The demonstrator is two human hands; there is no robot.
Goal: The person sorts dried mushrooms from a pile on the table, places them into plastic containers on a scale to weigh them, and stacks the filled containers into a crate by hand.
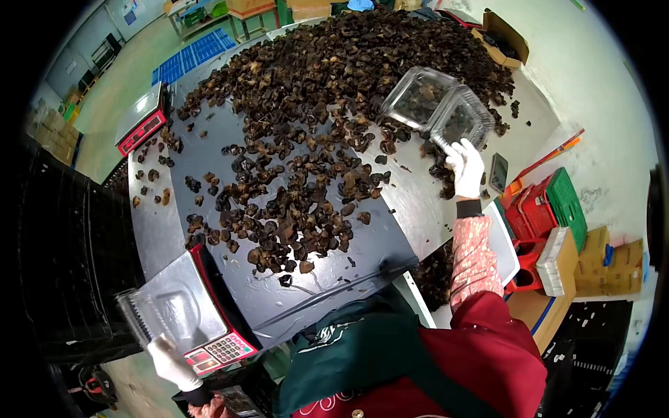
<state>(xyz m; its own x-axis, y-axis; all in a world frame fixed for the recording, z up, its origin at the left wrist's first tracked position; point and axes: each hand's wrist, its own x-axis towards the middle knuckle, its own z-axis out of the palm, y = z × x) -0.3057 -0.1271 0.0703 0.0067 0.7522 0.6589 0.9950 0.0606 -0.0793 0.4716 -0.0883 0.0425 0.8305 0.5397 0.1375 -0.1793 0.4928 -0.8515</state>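
Observation:
My right hand (pixel 465 167), in a white glove, grips the near edge of an open, clear plastic clamshell box (pixel 461 124). Its two halves are spread over the pile's right side; dark pieces show through them. At lower left, my white-gloved left hand (pixel 171 364) has its fingers closed at the edge of another clear plastic clamshell box (pixel 141 315), which lies on and overhangs a red electronic scale (pixel 221 352). Glare blurs that box's outline. Dark brown, curled pieces resembling dried mushrooms (pixel 300 202) are heaped at the back and scattered toward me.
A second red scale (pixel 143 120) stands at the table's left edge. A phone (pixel 498 173) lies right of my right hand. Red and green crates (pixel 550 209) and cardboard boxes (pixel 610 265) stand at right. An open carton (pixel 503 40) sits at the back right, and a blue pallet (pixel 191 56) lies beyond.

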